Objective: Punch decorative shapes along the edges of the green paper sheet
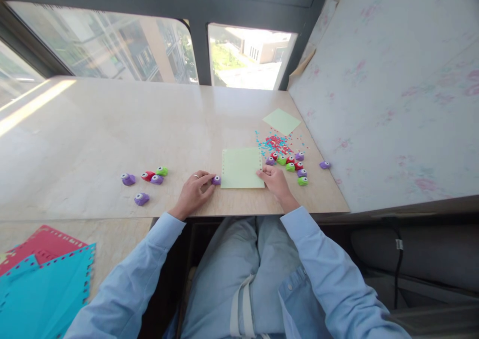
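While the left hand [192, 191] is closed with fingers clamped on a small purple punch [216, 180] at the left edge of the green sheet [241, 168], which is pinned at its right edge by the together-pressed fingertips of the right hand [275, 179], the thin paper is judged light, floppy and easily creased, best gripped by its edges.

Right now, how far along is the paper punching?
Done: the blue sheet and red sheet show punched edges, and confetti lies piled. In hand: the left hand holds a purple punch at the green sheet, steadied by the right hand; only its left edge has holes. Another green sheet looks unpunched.
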Action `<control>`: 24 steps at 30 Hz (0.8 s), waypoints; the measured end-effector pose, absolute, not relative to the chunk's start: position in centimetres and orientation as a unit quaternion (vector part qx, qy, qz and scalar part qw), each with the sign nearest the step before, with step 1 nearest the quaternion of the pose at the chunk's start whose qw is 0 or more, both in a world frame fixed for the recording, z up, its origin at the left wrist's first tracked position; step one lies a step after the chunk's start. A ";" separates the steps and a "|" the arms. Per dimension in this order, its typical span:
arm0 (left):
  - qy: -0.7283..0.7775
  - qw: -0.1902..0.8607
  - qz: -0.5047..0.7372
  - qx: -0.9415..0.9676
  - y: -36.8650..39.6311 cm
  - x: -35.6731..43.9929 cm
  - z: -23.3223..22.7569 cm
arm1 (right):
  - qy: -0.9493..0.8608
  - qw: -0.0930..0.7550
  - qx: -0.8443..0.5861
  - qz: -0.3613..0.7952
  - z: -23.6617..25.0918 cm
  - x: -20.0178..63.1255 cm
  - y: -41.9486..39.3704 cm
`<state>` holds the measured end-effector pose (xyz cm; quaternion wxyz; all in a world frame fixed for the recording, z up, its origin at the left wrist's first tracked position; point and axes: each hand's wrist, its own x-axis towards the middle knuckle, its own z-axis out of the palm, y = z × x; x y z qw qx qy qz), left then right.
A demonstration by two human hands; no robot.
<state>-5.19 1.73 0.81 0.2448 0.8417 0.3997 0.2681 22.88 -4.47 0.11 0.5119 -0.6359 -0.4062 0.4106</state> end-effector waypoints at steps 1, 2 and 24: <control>0.399 0.245 0.268 0.842 1.7 -5.2 0.8 | -0.408 0.510 -0.637 0.409 0.1 22.9 -4.4; 0.399 0.245 0.268 0.842 1.7 -5.2 0.8 | -0.410 0.507 -0.640 0.407 0.1 22.9 -4.4; 0.392 0.240 0.280 0.843 1.9 -5.2 0.5 | -0.415 0.504 -0.640 0.406 0.0 22.9 -4.9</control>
